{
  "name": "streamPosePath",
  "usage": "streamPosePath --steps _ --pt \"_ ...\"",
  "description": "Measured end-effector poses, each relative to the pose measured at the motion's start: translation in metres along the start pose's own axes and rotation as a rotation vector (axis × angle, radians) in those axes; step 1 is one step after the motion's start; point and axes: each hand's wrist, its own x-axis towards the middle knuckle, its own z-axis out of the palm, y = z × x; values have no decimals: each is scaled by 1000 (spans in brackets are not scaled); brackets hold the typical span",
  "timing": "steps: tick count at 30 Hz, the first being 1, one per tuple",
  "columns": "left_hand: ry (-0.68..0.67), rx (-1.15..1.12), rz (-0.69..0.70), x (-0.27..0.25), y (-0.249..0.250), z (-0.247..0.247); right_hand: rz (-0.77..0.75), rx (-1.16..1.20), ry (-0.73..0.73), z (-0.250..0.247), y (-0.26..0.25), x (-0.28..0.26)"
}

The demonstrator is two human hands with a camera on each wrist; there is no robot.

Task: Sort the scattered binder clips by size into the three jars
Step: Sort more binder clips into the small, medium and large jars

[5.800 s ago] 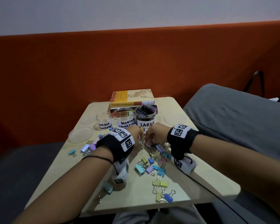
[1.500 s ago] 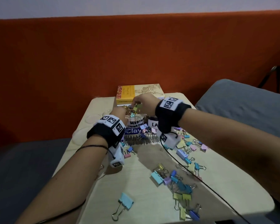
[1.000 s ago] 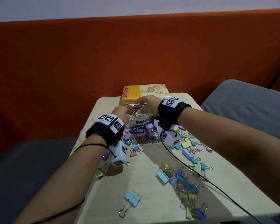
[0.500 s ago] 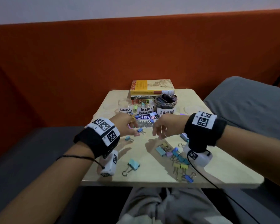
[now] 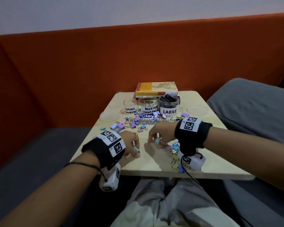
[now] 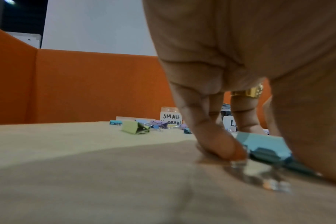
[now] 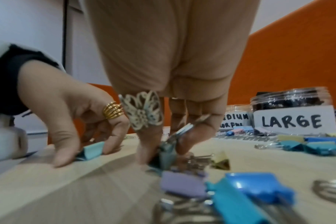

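Three clear jars stand at the back of the wooden table [image 5: 154, 166]: SMALL [image 5: 129, 106], MEDIUM [image 5: 148, 106] with coloured clips inside, and LARGE [image 5: 168, 105] with black clips. Coloured binder clips lie scattered in front of the jars [image 5: 121, 126] and near the front edge [image 5: 175, 148]. My left hand [image 5: 135, 151] pinches a light blue clip [image 7: 92, 150] that lies on the table, thumb on one side and fingers on the other. My right hand [image 5: 154, 141] pinches a teal clip [image 7: 166, 153] at the edge of the near pile, its wire handles pointing up.
Books [image 5: 156, 89] are stacked behind the jars. Clear round lids [image 5: 109, 116] [image 5: 197, 110] lie at the left and right of the table. A blue "Clay" box [image 5: 147, 115] sits in front of the jars. A grey cushion [image 5: 252, 104] borders the right side.
Both hands came back from above the MEDIUM jar to the near part of the table. Each now pinches a clip there. The head view pulled back.
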Motion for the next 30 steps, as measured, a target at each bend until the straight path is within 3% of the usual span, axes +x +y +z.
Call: streamPosePath --steps 4,11,17,21,23,26,30 --pt "94 -52 -49 10 -2 -16 64 161 189 -21 6 12" --pt "450 -172 -134 59 -1 -75 367 396 644 -85 46 58" --pt "621 -232 -135 113 5 -102 501 483 682 -93 64 103" --pt "698 -279 -165 141 6 -107 479 407 540 -85 70 115" --pt "657 -233 -143 148 8 -106 462 355 502 -81 74 116" --pt "484 -79 -56 145 6 -99 445 329 552 -75 76 116" --pt "594 -14 0 124 -23 -103 347 323 668 -70 61 114"
